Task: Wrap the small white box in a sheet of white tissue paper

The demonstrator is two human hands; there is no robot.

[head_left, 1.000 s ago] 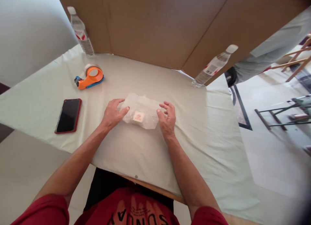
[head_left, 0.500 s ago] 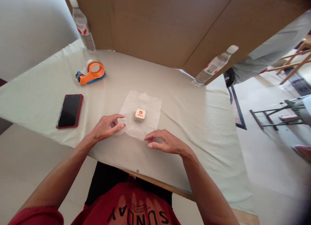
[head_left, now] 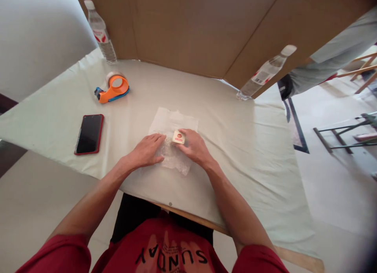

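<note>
A sheet of bubble wrap (head_left: 167, 121) lies flat on the pale cloth of the table (head_left: 235, 147). On it sits a small white box with a red mark (head_left: 178, 137). My right hand (head_left: 193, 146) grips that box from the near side, fingers curled round it. Just left of the box, my left hand (head_left: 146, 150) lies flat on the wrap's near left part, fingers stretched out and pressing the sheet down.
An orange tape dispenser (head_left: 113, 88) and a red-cased phone (head_left: 89, 134) lie at the left. Two water bottles (head_left: 101, 32) (head_left: 266, 73) stand against a cardboard screen (head_left: 191, 29) at the back. Another person's sleeve (head_left: 332, 61) shows at the right.
The wrap was folded over the box, then spread flat. Both hands drew back to the near edge, then came forward; my right hand took the box, my left pressed on the wrap.
</note>
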